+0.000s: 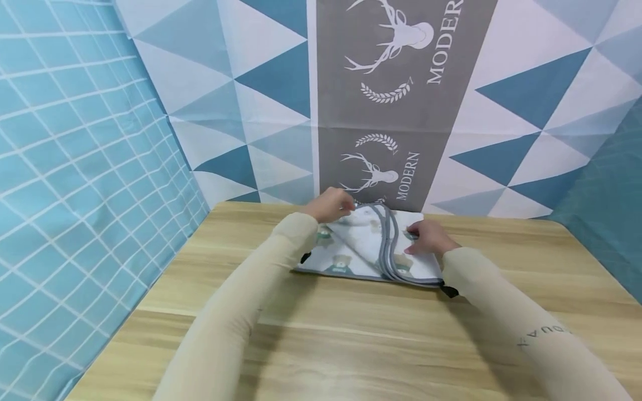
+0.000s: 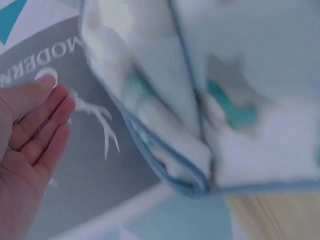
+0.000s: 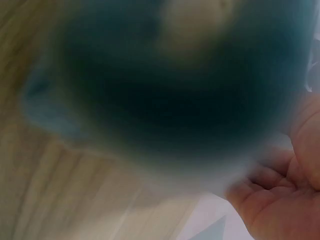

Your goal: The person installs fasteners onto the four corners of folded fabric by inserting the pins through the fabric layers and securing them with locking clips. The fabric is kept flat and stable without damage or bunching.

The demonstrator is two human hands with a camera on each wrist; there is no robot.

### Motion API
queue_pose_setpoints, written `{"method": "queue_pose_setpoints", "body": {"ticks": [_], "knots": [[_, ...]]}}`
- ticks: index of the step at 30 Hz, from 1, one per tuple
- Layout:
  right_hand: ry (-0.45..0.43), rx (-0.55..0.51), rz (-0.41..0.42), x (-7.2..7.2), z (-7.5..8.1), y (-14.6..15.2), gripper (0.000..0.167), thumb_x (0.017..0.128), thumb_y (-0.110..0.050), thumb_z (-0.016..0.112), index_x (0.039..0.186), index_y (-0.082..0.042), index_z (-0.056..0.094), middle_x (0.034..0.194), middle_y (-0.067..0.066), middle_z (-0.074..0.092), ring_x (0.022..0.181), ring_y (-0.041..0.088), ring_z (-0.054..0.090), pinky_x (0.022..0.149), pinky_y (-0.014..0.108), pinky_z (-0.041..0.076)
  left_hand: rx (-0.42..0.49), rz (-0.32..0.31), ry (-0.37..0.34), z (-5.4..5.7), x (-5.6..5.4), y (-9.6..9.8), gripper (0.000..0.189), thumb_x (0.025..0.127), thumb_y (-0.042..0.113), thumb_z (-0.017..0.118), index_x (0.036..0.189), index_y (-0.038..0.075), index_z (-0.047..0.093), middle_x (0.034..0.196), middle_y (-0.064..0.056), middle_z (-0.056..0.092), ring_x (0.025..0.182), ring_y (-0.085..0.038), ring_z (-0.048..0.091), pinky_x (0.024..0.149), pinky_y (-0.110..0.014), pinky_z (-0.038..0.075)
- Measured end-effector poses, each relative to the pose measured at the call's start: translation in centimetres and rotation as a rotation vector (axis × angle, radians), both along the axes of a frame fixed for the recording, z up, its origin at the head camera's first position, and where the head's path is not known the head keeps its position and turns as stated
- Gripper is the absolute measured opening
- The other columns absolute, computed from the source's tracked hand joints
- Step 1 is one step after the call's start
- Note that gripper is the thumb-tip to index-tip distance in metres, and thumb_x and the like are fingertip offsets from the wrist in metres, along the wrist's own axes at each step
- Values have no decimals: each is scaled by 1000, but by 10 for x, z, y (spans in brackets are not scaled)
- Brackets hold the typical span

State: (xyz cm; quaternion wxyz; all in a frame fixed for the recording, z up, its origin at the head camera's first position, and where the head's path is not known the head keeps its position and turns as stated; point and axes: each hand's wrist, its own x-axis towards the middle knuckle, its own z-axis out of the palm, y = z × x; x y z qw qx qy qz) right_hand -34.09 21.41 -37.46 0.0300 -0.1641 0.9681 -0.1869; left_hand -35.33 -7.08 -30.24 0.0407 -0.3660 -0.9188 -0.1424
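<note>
A folded white blanket (image 1: pixel 358 242) with a teddy-bear print and grey-blue edging lies toward the back of the wooden table. Its upper layer is turned back diagonally, and several edging bands bunch together right of the middle. My left hand (image 1: pixel 331 205) is above its back left part; in the left wrist view, that hand (image 2: pixel 37 130) has loosely bent fingers, nothing in them, and stands apart from the cloth. Over the right end is my right hand (image 1: pixel 430 236), thumb and fingertips apart. In the right wrist view, a blurred dark teal print fills the middle, beside this hand (image 3: pixel 280 195).
Behind the wooden table (image 1: pixel 341 334) hangs a patterned wall covering (image 1: pixel 271 83) with triangles, deer heads and lettering, close to the blanket's back edge. A blue gridded sheet (image 1: pixel 75 167) borders the left side, and a teal covering (image 1: pixel 607 206) the right.
</note>
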Motion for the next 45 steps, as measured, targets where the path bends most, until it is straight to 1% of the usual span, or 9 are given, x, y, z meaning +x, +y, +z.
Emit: {"method": "queue_pose_setpoints", "body": {"ticks": [5, 8, 14, 16, 21, 27, 34, 38, 45], "knots": [[37, 7, 29, -5, -2, -21, 56, 71, -18, 84, 118, 5, 64, 122, 24, 64, 116, 42, 57, 104, 50, 44, -22, 91, -20, -10, -18, 18, 29, 91, -7, 50, 111, 2, 69, 114, -11, 71, 113, -25, 64, 103, -33, 49], [46, 23, 48, -7, -1, -34, 55, 70, -19, 85, 116, 3, 66, 120, 21, 66, 114, 39, 60, 102, 48, 46, -44, 155, -8, -31, -35, 16, 33, 91, -4, 47, 114, 6, 68, 117, -7, 70, 116, -22, 62, 106, -30, 46], [11, 36, 27, -7, 1, -47, 56, 69, -20, 86, 117, -1, 67, 120, 17, 67, 113, 35, 61, 103, 45, 47, -234, 242, -153, -61, -67, 18, 43, 96, -1, 40, 134, 12, 54, 138, -8, 57, 132, -25, 49, 116, -35, 36], [13, 30, 21, -6, 2, -48, 56, 69, -19, 86, 118, 0, 66, 120, 18, 67, 113, 36, 61, 103, 45, 47, -269, 252, -165, -51, -55, 20, 45, 95, -3, 43, 136, 11, 54, 139, -10, 55, 134, -27, 47, 117, -39, 34], [24, 20, 13, -5, 5, -44, 56, 69, -18, 86, 117, 2, 66, 119, 19, 67, 113, 36, 61, 103, 46, 47, -216, 187, -36, -35, -34, 15, 34, 91, -3, 51, 121, 6, 64, 122, -12, 63, 118, -25, 57, 107, -33, 44], [4, 5, 2, -5, 5, -37, 57, 70, -18, 85, 118, 3, 65, 120, 20, 66, 115, 38, 59, 104, 47, 46, -126, 43, 14, -18, -20, -2, 18, 93, 0, 54, 104, 2, 69, 109, -13, 67, 105, -26, 62, 96, -34, 51], [53, -5, 5, -5, 5, -20, 54, 69, -17, 85, 115, 5, 66, 117, 22, 67, 114, 39, 60, 103, 47, 46, -95, -104, 92, 10, 20, -35, 12, 87, -4, 60, 88, 3, 69, 93, -11, 70, 90, -25, 66, 84, -36, 55], [40, -12, -9, -3, 5, -12, 55, 69, -16, 85, 115, 6, 66, 118, 22, 66, 114, 40, 59, 103, 47, 46, -143, -130, 137, 7, 43, -63, 14, 83, -6, 63, 83, 5, 72, 87, -7, 72, 80, -21, 67, 76, -32, 58], [5, -29, -51, 2, 1, -2, 56, 70, -15, 85, 117, 7, 64, 120, 23, 65, 116, 40, 58, 104, 49, 46, -264, -172, 136, -18, 69, -96, 19, 76, -10, 65, 74, 9, 70, 74, -1, 70, 65, -8, 58, 61, -24, 53]]}}
